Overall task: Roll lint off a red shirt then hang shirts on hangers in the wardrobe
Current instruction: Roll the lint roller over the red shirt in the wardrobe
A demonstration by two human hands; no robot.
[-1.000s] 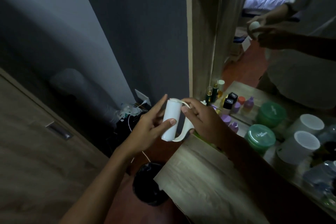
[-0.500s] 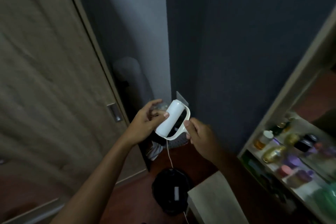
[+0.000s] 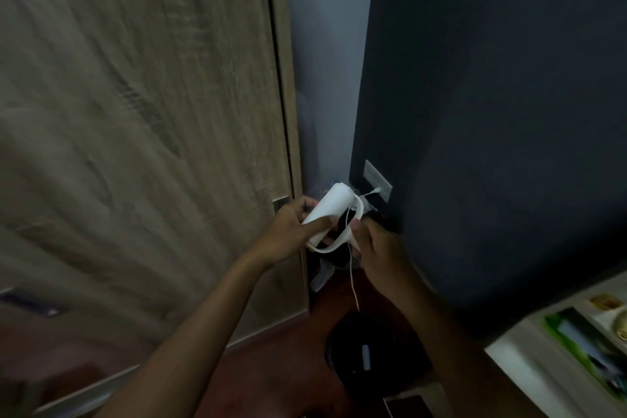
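Observation:
A white lint roller (image 3: 330, 209) with a curved white handle is held in front of me, tilted up to the right. My left hand (image 3: 293, 231) wraps around the roll, thumb across its lower end. My right hand (image 3: 376, 248) grips the handle at its lower right. The wood-grain wardrobe door (image 3: 135, 112) fills the left of the view and is closed. No red shirt or hangers are in sight.
A dark wall (image 3: 492, 112) stands to the right with a socket plate (image 3: 377, 180) and a white cable hanging down. A black round bin (image 3: 369, 353) sits on the reddish floor below my hands. The dresser edge (image 3: 556, 360) shows at lower right.
My view has swung left, away from the dresser and mirror toward the wardrobe door. Both hands stay on the lint roller.

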